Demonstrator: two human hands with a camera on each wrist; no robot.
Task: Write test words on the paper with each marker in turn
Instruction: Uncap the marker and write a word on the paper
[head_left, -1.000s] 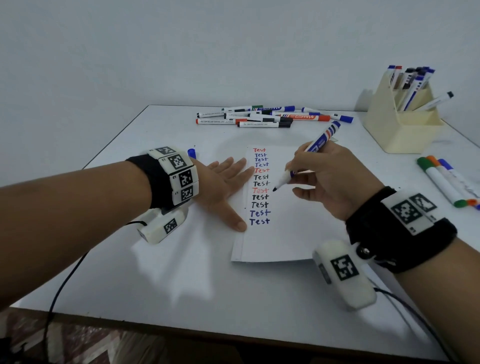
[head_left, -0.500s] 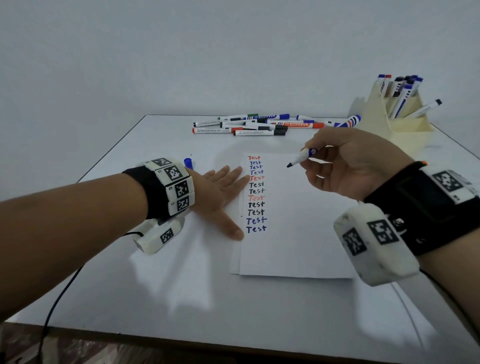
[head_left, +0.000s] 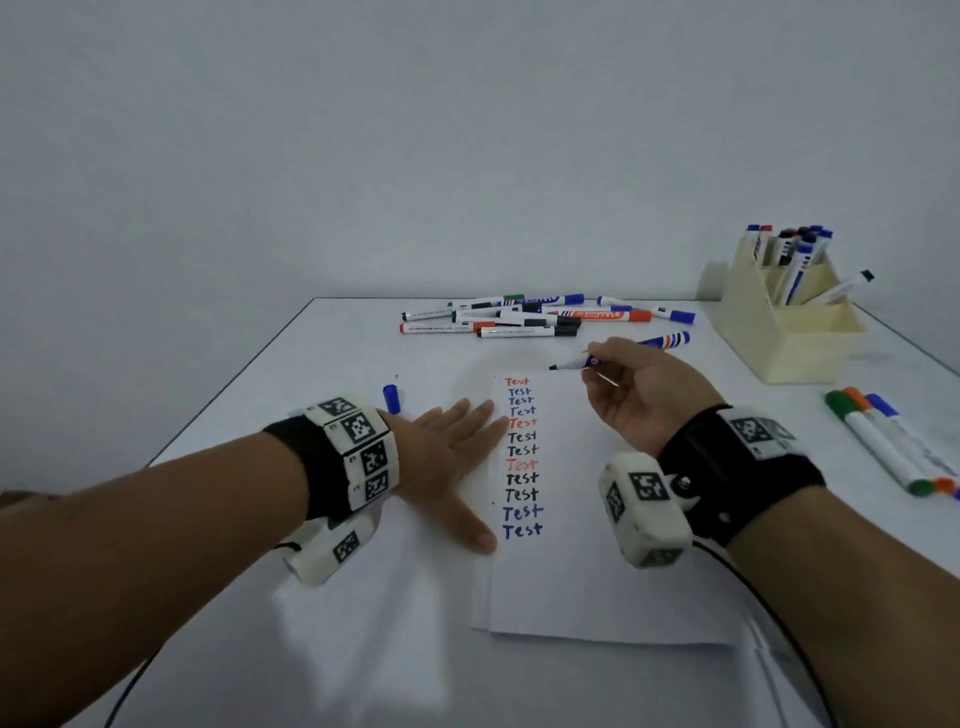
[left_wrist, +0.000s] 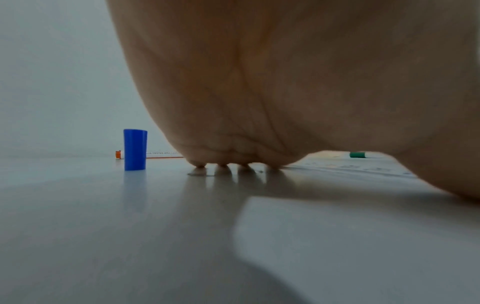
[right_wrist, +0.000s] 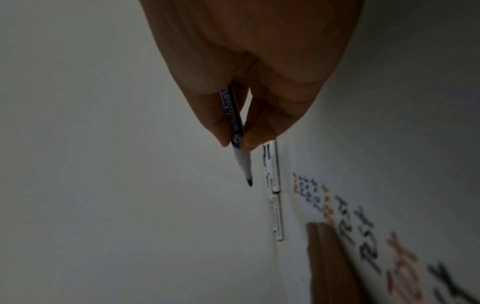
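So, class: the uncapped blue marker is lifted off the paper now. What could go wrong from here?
1. The right hand holds the blue marker uncapped above the written column; a low pass might smear the paper.
2. The blue cap stands upright beside the left hand; a nudge could topple it and roll it away.

A white worktop (head_left: 363, 649) with a thin dark edge stands against a plain, pale grey-white wall (head_left: 415, 130). Soft, even light leaves faint shadows and dim reflections on its glossy surface. At the lower left, below the worktop's near edge, a strip of dark floor (head_left: 62, 719) shows.
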